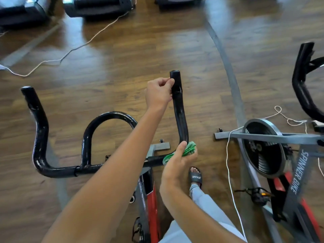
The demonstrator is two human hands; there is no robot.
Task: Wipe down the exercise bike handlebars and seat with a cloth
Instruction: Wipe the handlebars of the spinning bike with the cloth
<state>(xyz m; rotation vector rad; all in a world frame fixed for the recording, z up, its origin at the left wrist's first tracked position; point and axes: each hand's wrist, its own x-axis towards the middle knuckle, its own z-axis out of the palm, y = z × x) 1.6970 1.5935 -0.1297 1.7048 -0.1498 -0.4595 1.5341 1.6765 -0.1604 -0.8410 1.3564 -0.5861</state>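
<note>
**Cloth at right handlebar bend, other hand on the horn tip**

Floor (122,55) is wood plank. Far left edge: white cable (73,48) runs from the left edge up toward the top, where dark machine bases (98,7) sit along the top edge.

Handlebars (57,171) black, glossy, fill the left and centre. Left horn (35,109) rises from the crossbar's left end, tip up and free. Centre loop (108,118) arches up from the crossbar's middle.

Left hand (158,93), arm crossing over the crossbar, is at the right horn (178,102) near its tip. Fingers curled, thumb and fingertips pinching the horn's left side just below the end cap. Narrow grip, on the horn.

Right hand (178,160) is at the crossbar's right end, where the bar bends up into the right horn. It holds a green cloth (187,150), bunched, fingers and thumb wrapped round it. Cloth touches the bar at the bend's foot; how far the fingers wrap the bar itself, cannot tell.

Below the hands: red and grey bike frame (150,195) under the handlebars, a foot in a black slide (195,177) on the floor just right of it, grey trouser leg (206,202). Seat not in view.

Right side: second bike (298,172), grey frame lettered SPINNER BIKE, flywheel (263,148) near its front, pedal (257,194) below. Another white cable (229,169) drops down beside it. Its black handlebar (301,81) sits at the right edge.
</note>
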